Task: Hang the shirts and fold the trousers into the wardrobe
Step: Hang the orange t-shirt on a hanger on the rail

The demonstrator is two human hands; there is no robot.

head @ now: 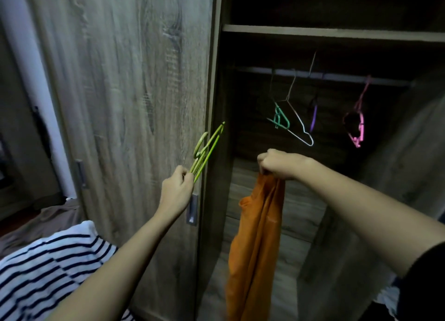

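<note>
From where I stand by the open wardrobe [134, 92], the left grip [177, 192] is curled round the lower end of a light green hanger [207, 149], its hook tipped up toward the door edge. The right grip [277, 164] is clenched on a bunched handful of the orange shirt [255, 248], which hangs limp in front of the open compartment, well below the rail [342, 77]. To my eye the step in hand is getting that shirt onto the hanger, and it is barely begun, since hanger and cloth are well apart. I'd say the trick is to find the neck first. The cloth is gathered so tightly in the fist that I cannot tell which part is held, though an opening shows on its left side just below. Better to shake it loose, bring the hanger across, feed one arm of it in at the neck, then the other, and only then release the bunch. Thin fabric like this would likely slip off a smooth hanger if it sits crooked, so the shoulders want levelling before the lift. On the rail hang a teal hanger [280, 118], a white hanger [299, 125], a purple hanger [313, 118] and, further right, a pink hanger [358, 123]. The gap before the pink one looks the easiest place to hook on. A striped garment [48, 260] lies at the lower left.
</note>
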